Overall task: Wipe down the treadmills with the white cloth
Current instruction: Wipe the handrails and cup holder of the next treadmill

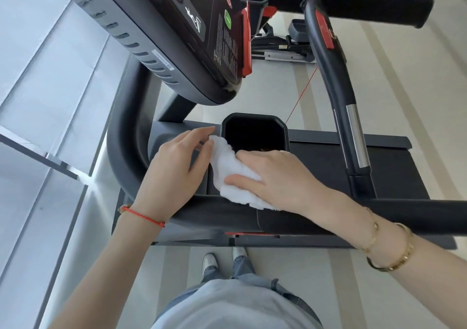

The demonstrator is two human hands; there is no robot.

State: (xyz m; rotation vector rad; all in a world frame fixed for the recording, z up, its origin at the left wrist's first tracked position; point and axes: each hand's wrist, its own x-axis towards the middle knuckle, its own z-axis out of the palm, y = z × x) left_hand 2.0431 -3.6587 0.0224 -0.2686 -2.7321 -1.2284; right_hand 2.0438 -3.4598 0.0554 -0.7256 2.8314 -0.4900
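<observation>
The right hand [273, 177] lies flat on the white cloth [232, 174], fingers straight and spread a little, pressing it onto the tray of the treadmill [131, 157] just below the cup holder [255, 133]. The left hand [174, 167] pinches the cloth's upper corner between thumb and fingertips, right at the cup holder's left rim; its other fingers are loosely bent. The cloth is bunched and drapes from that rim down over the tray's near edge.

A red string bracelet [144, 216] circles the left wrist, and gold bangles [389, 250] the right.

Above the cup holder hangs the tilted console [192, 25], with a green round button [228, 20] and a block of small pale print that is too fine to read. A white sticker [161, 59] on the console's grey side is equally unreadable. To the right of the cup holder runs a handrail [336, 81] with a red patch and a chrome section; a thin red cord [300, 96] stretches from the console side down toward the cup holder.
</observation>
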